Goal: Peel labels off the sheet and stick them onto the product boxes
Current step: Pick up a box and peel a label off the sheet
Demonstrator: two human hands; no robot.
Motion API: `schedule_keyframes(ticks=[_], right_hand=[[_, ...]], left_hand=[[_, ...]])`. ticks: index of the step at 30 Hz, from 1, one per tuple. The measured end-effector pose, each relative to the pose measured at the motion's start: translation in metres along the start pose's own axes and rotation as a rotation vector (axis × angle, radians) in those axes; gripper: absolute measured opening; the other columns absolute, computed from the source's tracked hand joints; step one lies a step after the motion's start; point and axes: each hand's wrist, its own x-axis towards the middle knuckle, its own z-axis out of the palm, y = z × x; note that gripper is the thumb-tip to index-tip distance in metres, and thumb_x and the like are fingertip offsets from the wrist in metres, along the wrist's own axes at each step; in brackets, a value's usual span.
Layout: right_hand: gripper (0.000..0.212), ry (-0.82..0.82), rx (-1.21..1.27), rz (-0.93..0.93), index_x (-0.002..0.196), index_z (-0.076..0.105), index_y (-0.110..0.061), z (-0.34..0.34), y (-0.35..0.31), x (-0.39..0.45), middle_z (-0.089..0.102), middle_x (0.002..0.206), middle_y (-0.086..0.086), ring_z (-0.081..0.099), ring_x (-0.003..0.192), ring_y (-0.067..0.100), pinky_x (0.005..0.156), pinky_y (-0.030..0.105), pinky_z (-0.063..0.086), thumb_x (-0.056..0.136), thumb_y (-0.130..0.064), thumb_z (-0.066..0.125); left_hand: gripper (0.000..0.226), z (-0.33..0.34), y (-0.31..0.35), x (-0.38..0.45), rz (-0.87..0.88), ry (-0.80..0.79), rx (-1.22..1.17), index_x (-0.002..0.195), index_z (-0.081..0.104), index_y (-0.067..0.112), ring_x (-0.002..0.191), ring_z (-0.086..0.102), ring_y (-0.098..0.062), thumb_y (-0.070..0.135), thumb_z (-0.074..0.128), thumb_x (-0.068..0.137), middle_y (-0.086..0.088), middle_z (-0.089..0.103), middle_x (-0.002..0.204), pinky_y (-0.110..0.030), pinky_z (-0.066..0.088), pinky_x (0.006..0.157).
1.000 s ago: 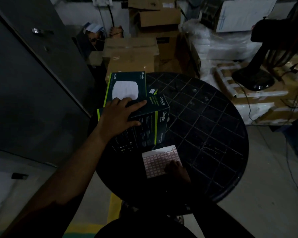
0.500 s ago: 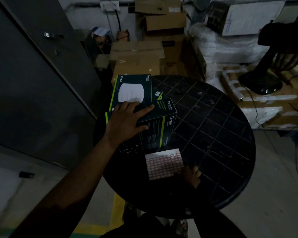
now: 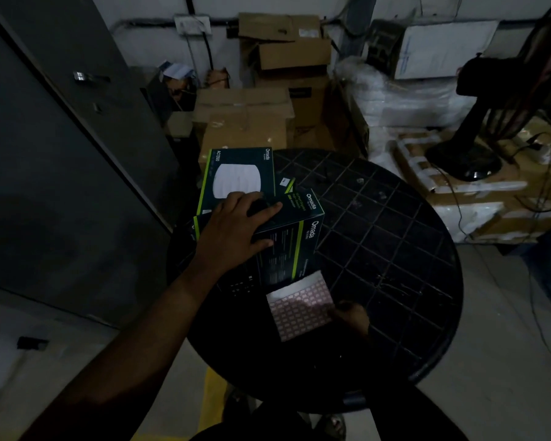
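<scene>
Labelling, early stage — label sheet [image 3: 300, 308] flat on round table [image 3: 395, 237], right hand [image 3: 350, 315] at its edge, grip indiscernible; left hand [image 3: 236, 226] spread atop near product box [image 3: 287, 240]; far box [image 3: 236, 178] behind — no applied labels discernible.

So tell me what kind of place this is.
Probably a storeroom or warehouse corner: stacked cardboard cartons, plastic-wrapped bundles along the wall, and boxed products being labelled on a round black table.
</scene>
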Motion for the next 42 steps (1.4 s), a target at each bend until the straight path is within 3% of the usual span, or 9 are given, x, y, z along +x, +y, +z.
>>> schedule_keyframes(ticks=[1,4,11,15,20,23,29,36,42], right_hand=[[0.012,-0.038,0.126,-0.014,0.079,0.073,-0.019,-0.007,-0.013,-0.009,0.072,0.08,0.007,0.067,0.084,0.024,0.078,0.029,0.047,0.079,-0.028,0.081],[0.033,-0.099,0.352,-0.215,0.06,0.054,-0.015,-0.026,-0.044,-0.026,0.049,0.058,0.007,0.047,0.059,0.018,0.064,0.032,0.039,0.084,0.0,0.07],[0.014,-0.287,0.656,-0.401,0.069,0.048,-0.009,-0.057,-0.123,-0.075,0.044,0.068,0.011,0.045,0.057,0.02,0.051,0.027,0.038,0.074,-0.009,0.061],[0.011,-0.372,0.673,-0.415,0.077,0.052,-0.008,-0.052,-0.151,-0.097,0.051,0.076,0.015,0.058,0.07,0.026,0.061,0.038,0.054,0.074,-0.01,0.062],[0.017,-0.36,0.661,-0.296,0.074,0.057,-0.011,-0.037,-0.174,-0.113,0.068,0.076,0.009,0.07,0.071,0.022,0.07,0.044,0.06,0.087,-0.001,0.062],[0.013,-0.203,0.504,-0.384,0.083,0.058,-0.015,-0.034,-0.176,-0.112,0.071,0.086,0.011,0.072,0.077,0.024,0.075,0.05,0.062,0.087,-0.01,0.069],[0.023,0.283,-0.127,-1.007,0.103,0.064,-0.032,-0.035,-0.204,-0.114,0.064,0.103,-0.015,0.057,0.096,0.012,0.074,0.019,0.043,0.083,-0.027,0.074],[0.025,0.305,-0.181,-0.912,0.113,0.07,-0.028,-0.016,-0.219,-0.121,0.064,0.105,-0.006,0.05,0.106,0.009,0.073,0.025,0.041,0.089,-0.032,0.07],[0.024,0.367,-0.198,-0.95,0.106,0.074,-0.027,-0.013,-0.219,-0.124,0.068,0.098,-0.008,0.048,0.099,0.011,0.077,0.034,0.05,0.086,-0.04,0.068]], left_hand=[[0.072,0.001,-0.002,0.001,0.031,0.024,-0.052,0.144,0.044,0.037,0.126,0.04,-0.025,0.051,0.072,0.078,0.001,0.046,0.142,-0.044,0.042,0.1],[0.058,0.004,-0.008,0.001,0.142,0.074,-0.209,0.131,0.06,0.032,0.118,0.049,-0.02,0.036,0.079,0.076,0.008,0.057,0.132,-0.044,0.044,0.093],[0.034,-0.006,-0.008,0.008,-0.038,0.036,-0.52,0.109,0.07,0.037,0.112,0.049,-0.009,0.054,0.048,0.09,0.017,0.064,0.12,-0.037,0.043,0.094],[0.044,-0.007,-0.012,0.009,-0.167,-0.051,-0.796,0.109,0.07,0.033,0.114,0.049,-0.007,0.059,0.041,0.088,0.016,0.066,0.115,-0.032,0.041,0.097],[0.005,-0.014,-0.014,0.009,-0.189,-0.063,-0.842,0.091,0.067,0.034,0.096,0.055,-0.005,0.029,0.067,0.09,0.017,0.06,0.087,-0.04,0.051,0.085],[0.009,-0.02,-0.013,0.01,-0.198,-0.066,-0.867,0.088,0.068,0.029,0.083,0.061,-0.002,0.02,0.068,0.09,0.016,0.062,0.082,-0.037,0.055,0.077],[0.007,-0.026,-0.011,0.012,-0.202,-0.066,-0.881,0.091,0.073,0.021,0.072,0.064,0.0,0.016,0.067,0.09,0.013,0.065,0.073,-0.028,0.053,0.069],[0.026,-0.02,-0.015,0.009,-0.225,-0.091,-0.926,0.105,0.073,0.029,0.084,0.068,-0.02,0.042,0.065,0.083,-0.001,0.072,0.09,-0.052,0.054,0.078],[0.012,-0.024,-0.013,0.006,-0.238,-0.097,-0.953,0.098,0.075,0.024,0.091,0.067,-0.015,0.023,0.068,0.088,0.0,0.071,0.094,-0.05,0.053,0.085]])
